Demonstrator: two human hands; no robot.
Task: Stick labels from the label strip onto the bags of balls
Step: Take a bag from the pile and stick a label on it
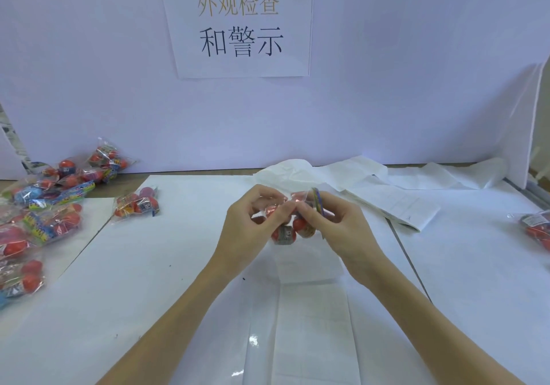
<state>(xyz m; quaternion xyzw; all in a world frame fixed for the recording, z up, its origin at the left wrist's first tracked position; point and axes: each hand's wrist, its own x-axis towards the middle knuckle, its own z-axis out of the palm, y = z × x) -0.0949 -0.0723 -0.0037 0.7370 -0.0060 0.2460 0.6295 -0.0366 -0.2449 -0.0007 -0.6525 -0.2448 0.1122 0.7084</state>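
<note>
White paper covers the table (pixel 148 265), above which both the left hand (pixel 247 221) and right hand (pixel 333 224) pinch one bag of balls (pixel 290 230) hanging between them, seemingly pressing on a label.

Packing and inspection workstation: a white partition board (pixel 387 87) carries a printed Chinese sign (pixel 241 24); below it, a paper-covered bench (pixel 148 265) holds bagged toy balls (pixel 44 206) at left.

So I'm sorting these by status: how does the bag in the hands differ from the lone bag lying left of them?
The held bag is off the table, pinched by the left hand and right hand; the lone bag lies flat, untouched. The held bag is partly hidden; the lone bag shows fully. Both are clear and hold red balls.
</note>
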